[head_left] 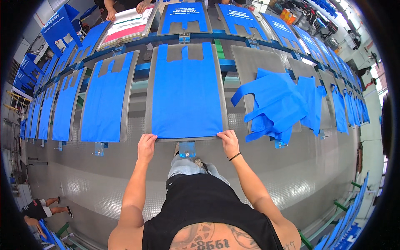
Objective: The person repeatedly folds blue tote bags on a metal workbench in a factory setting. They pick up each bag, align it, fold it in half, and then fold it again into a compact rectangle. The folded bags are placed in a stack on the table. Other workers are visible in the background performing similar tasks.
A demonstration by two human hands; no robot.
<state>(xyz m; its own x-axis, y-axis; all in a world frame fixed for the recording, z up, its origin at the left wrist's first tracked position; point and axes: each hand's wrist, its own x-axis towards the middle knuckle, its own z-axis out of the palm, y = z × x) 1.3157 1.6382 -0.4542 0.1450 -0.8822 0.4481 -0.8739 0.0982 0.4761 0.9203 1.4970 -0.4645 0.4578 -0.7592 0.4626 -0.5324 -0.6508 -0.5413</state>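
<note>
A blue fabric bag (186,96) with cut-out handles lies flat on a grey board (226,110) straight in front of me. Its handles point away from me. My left hand (146,146) pinches the near left corner of this bag, at the board's near edge. At the near right corner, my right hand (228,141) pinches the fabric the same way. Between my hands the bag's near edge runs straight. To the right, a loose, crumpled pile of blue bags (277,104) covers part of the neighbouring board (246,62).
More boards with flat blue bags (106,100) line up to the left. Across a blue rail (143,66), a co-worker's hands (125,10) rest on a white and red framed screen (127,25). Printed blue bags (183,17) lie on the far row. Another person (39,209) is at lower left.
</note>
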